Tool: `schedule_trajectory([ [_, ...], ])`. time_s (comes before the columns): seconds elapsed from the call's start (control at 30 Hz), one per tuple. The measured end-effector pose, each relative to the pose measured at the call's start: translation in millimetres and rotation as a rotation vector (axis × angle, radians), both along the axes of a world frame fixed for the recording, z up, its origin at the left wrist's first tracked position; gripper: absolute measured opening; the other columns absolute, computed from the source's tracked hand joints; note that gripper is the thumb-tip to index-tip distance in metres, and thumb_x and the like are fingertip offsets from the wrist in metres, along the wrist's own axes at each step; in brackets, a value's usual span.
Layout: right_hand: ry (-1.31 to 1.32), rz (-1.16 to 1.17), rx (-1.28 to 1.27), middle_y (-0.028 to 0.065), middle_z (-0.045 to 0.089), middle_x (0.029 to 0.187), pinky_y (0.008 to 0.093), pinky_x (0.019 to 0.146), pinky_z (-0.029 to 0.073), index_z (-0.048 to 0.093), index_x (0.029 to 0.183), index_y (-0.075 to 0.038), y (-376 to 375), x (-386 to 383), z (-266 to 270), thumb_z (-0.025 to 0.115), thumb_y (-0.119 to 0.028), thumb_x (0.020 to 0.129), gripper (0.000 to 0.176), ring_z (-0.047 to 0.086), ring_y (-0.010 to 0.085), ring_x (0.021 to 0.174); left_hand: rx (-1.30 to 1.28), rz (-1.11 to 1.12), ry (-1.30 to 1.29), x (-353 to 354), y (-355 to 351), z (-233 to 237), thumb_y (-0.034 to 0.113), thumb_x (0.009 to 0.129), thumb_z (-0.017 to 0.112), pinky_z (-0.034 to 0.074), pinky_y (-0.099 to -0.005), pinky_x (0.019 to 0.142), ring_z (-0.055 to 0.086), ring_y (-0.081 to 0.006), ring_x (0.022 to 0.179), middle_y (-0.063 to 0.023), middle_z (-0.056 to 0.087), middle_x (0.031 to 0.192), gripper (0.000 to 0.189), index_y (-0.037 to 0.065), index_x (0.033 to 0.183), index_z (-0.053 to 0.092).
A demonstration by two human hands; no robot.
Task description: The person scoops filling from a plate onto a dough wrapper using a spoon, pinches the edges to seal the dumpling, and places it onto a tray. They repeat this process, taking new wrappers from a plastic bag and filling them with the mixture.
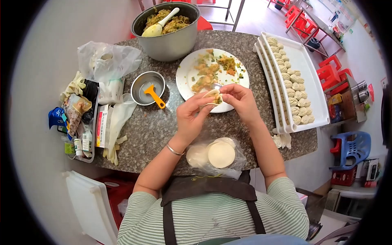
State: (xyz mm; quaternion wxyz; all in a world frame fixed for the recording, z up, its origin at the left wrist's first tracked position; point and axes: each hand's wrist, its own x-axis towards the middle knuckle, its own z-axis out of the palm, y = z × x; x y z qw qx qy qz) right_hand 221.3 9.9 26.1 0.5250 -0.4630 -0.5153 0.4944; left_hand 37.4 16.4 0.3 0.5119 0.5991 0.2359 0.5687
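Note:
My left hand [192, 113] cups a round dumpling wrapper [215, 105] folded partway up around some filling [217, 99]. My right hand [243, 103] pinches the wrapper's edge from the other side. A small shiny piece shows just above the fingers; I cannot make out what it is. Behind both hands lies a white plate [185, 83] with smears and clumps of filling on it. Close to my body, between the forearms, a stack of round wrappers [221, 154] rests on a clear plastic bag [237, 165].
A large metal pot [175, 45] of filling with a white spoon [163, 21] stands at the back. Left are a steel bowl [141, 81], an orange-handled tool [154, 96] and a cluttered tray [90, 153]. Stacked white trays [312, 94] on the right hold rows of pleated dumplings [295, 87].

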Motion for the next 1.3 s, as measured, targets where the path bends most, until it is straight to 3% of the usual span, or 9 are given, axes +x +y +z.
schedule_trajectory([
  [0.1,0.079,0.022,-0.01,0.003,0.067,0.089,0.0268,0.079,0.046,0.069,0.087,-0.001,-2.4,-5.0,-3.0,0.07,-0.009,0.082,0.01,0.059,0.009,0.087,-0.003,-0.024,0.009,1.7,2.2,-2.4,-0.003,0.087,0.063,0.051,-0.0261,0.085,0.061,-0.0169,0.102,-0.0164,0.06,0.118,0.02,-0.004,0.107,0.065],
  [0.17,-0.154,-0.108,0.199,0.0054,0.067,0.087,0.0286,0.078,0.047,0.069,0.087,-0.001,-4.5,-10.9,-7.4,0.071,-0.009,0.081,0.01,0.061,0.0141,0.085,-0.064,0.113,0.001,4.0,2.4,-5.0,-0.002,0.088,0.062,0.051,-0.0262,0.085,0.061,-0.0163,0.101,-0.0163,0.06,0.118,0.02,-0.005,0.107,0.065],
  [0.2,-0.142,-0.115,0.195,0.0054,0.067,0.087,0.0286,0.078,0.047,0.069,0.087,-0.001,-5.0,-12.3,-8.8,0.071,-0.009,0.081,0.01,0.061,0.0141,0.085,-0.066,0.108,0.014,3.2,3.7,-6.3,-0.002,0.088,0.062,0.051,-0.0262,0.085,0.061,-0.0163,0.101,-0.0163,0.06,0.118,0.02,-0.005,0.107,0.065],
  [0.27,-0.414,-0.163,0.51,0.0085,0.067,0.083,0.0302,0.077,0.047,0.069,0.088,-0.001,-3.8,-13.6,-9.8,0.072,-0.008,0.079,0.012,0.062,0.0204,0.082,-0.204,0.099,-0.038,1.6,6.0,-8.5,-0.002,0.088,0.063,0.051,-0.0262,0.085,0.061,-0.0158,0.1,-0.0161,0.06,0.118,0.018,-0.005,0.105,0.066],
  [0.43,-0.333,-0.213,0.369,0.0084,0.067,0.082,0.0312,0.076,0.048,0.068,0.085,0.0,-7.2,-7.2,-4.4,0.071,-0.009,0.079,0.011,0.063,0.0208,0.081,-0.156,0.018,-0.002,3.6,4.0,-4.2,-0.002,0.086,0.064,0.052,-0.0258,0.083,0.062,-0.0155,0.099,-0.016,0.06,0.117,0.015,-0.005,0.101,0.067],
  [0.5,-0.283,-0.038,0.163,0.0077,0.067,0.082,0.0312,0.076,0.047,0.068,0.085,-0.001,-6.2,3.9,-0.7,0.069,-0.011,0.081,0.011,0.062,0.0188,0.081,-0.142,-0.018,0.01,4.3,4.7,-3.5,-0.002,0.086,0.065,0.052,-0.0258,0.083,0.062,-0.0155,0.098,-0.016,0.06,0.117,0.015,-0.005,0.1,0.068],
  [0.93,-0.409,-0.155,0.478,0.0063,0.065,0.085,0.0295,0.075,0.047,0.064,0.088,0.0,-6.0,-2.0,-20.7,0.069,-0.01,0.082,0.011,0.059,0.0166,0.08,-0.262,-0.008,0.005,6.7,4.8,-5.8,-0.005,0.084,0.066,0.053,-0.0274,0.08,0.062,-0.0146,0.096,-0.0139,0.065,0.107,0.02,-0.005,0.104,0.063],
  [1.13,-0.281,-0.03,0.24,0.0069,0.065,0.082,0.0302,0.078,0.046,0.064,0.085,-0.001,-7.7,7.5,-7.8,0.067,-0.011,0.083,0.011,0.059,0.0182,0.081,-0.185,-0.095,0.038,4.1,5.5,-9.0,-0.005,0.084,0.066,0.053,-0.0268,0.08,0.062,-0.0146,0.094,-0.013,0.066,0.107,0.016,-0.005,0.1,0.066],
  [1.3,-0.383,-0.093,0.385,0.0086,0.064,0.08,0.0347,0.076,0.045,0.064,0.083,-0.002,-7.4,1.0,-17.7,0.067,-0.015,0.082,0.014,0.06,0.0251,0.079,-0.212,-0.054,0.0,8.8,0.1,-5.3,-0.005,0.084,0.066,0.053,-0.027,0.08,0.064,-0.015,0.092,-0.0115,0.067,0.102,0.015,-0.005,0.099,0.066],
])
